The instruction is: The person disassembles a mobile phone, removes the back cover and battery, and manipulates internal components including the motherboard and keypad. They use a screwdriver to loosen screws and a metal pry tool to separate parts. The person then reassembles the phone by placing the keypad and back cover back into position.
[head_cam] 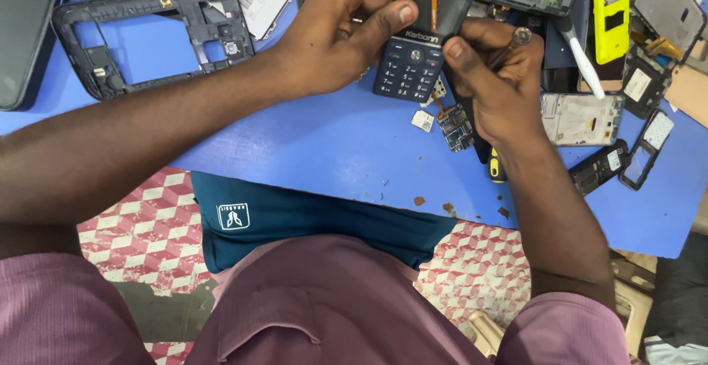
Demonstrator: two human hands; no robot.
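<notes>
Nearest to me in the head view is my mauve shirt [324, 306], with a dark teal cloth [295, 221] lying over my lap and a red-and-white checked mat [151, 232] under it. Past that comes the blue worktop [317, 140]. Both my hands meet above its far middle around a dark keypad phone [417, 37], which is tilted, its keypad end toward me and its opened upper part, with an orange flex strip, pointing away. My left hand [335, 33] has its grip closed around the phone's left edge, thumb pressed across the front just above the keys. My right hand [494, 77] pinches the phone's right side with the thumb near the keypad corner, and a thin tool with a metal end [516, 40] is tucked between its fingers. Just beneath the phone, small circuit pieces [450, 122] lie on the worktop. Far left rests a black phone frame [155, 37] with empty cut-outs, and a dark tablet-like slab [26, 33] sits at the left edge. To the right I see a yellow phone back [611, 15], a white-handled tool [582, 59], a pale phone frame [581, 119] and more dark shells [623, 162] near the right edge.
</notes>
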